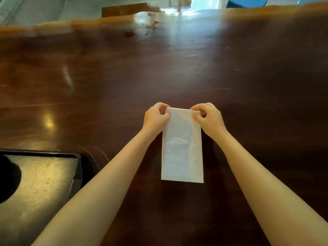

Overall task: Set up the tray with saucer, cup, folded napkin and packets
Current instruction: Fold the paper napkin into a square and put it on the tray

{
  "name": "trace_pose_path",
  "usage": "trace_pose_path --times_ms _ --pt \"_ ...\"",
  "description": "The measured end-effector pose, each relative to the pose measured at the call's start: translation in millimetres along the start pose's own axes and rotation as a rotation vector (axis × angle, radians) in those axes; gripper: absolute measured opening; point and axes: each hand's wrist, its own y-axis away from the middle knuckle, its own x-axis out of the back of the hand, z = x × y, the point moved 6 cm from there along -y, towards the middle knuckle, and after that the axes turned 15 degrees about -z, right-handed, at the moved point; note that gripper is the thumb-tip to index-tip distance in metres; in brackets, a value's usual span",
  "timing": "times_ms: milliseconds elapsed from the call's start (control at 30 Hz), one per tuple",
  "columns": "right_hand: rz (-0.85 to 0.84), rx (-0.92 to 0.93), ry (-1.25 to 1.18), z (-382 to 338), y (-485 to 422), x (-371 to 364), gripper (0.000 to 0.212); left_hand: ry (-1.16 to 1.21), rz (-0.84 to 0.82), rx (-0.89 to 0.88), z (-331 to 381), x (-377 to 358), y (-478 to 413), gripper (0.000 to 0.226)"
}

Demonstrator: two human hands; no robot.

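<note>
Tray [53, 174]: black, at the table's near left edge; its visible part bare
Napkin [182, 148]: white, a long folded strip flat on the dark wooden table [106, 77], right of the tray
Left hand [155, 118]: pinching the napkin's far left corner
Right hand [207, 119]: pinching its far right corner

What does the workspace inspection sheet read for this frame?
Surface: dark glossy wooden table, small debris specks near far edge.
Job's things: white napkin folded long, flat on table; black tray at near left, a dark shape at its left edge; saucer, cup, packets not seen.
Clutter: nothing seen.
Grippers: left hand and right hand pinch napkin's far corners.
Cables: nothing seen.
Surroundings: blue stool beyond table.
</note>
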Motion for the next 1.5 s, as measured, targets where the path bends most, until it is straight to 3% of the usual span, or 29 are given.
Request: trace_pose_path --times_ms 167,300,367,433,500,600,767,833,900,1000,1100,1333,1500 --pt "-0.010 0.025 -0.037 -3 -4 -4 0.013 0.123 0.017 -0.021 -11 1 7 0.013" --pt "-0.014 0.013 0.127 0 -8 -13 0.018 -0.001 0.046 -0.037 -7 1 10 0.016" --pt "0.025 0.006 0.188 1 -7 -18 0.021 -0.205 0.143 -0.079 1 0 21 0.028" --pt "0.059 0.020 0.242 2 -7 -22 0.022 -0.583 0.253 -0.208 15 -18 42 0.040" --pt "0.067 0.046 0.292 4 -7 -23 0.022 -0.858 0.162 -0.296 14 -57 63 0.049" --pt "0.046 0.089 0.346 8 -7 -22 0.020 -0.933 -0.103 -0.162 -23 -89 71 0.060" --pt "0.068 0.056 0.277 9 -2 -11 0.029 -0.993 -0.151 -0.103 -30 -88 65 0.062" --pt "0.076 0.121 0.205 0 11 -9 0.037 -1.016 -0.119 -0.104 -27 -86 76 0.063" --pt "-0.018 0.295 0.300 -18 22 -20 0.042 -1.025 -0.047 -0.111 -24 -83 100 0.064" --pt "-0.390 0.478 0.547 -25 30 -59 0.047 -0.968 -0.069 -0.094 -40 -96 129 0.066" --pt "-0.518 0.449 0.760 -8 21 -77 0.050 -0.986 -0.070 -0.050 -49 -98 132 0.067" --pt "-0.319 0.325 0.855 3 9 -75 0.060 -1.098 -0.154 -0.130 -52 -79 113 0.068" --pt "-0.184 0.042 0.690 11 10 -68 0.064 -1.161 -0.301 -0.195 -53 -54 97 0.063"
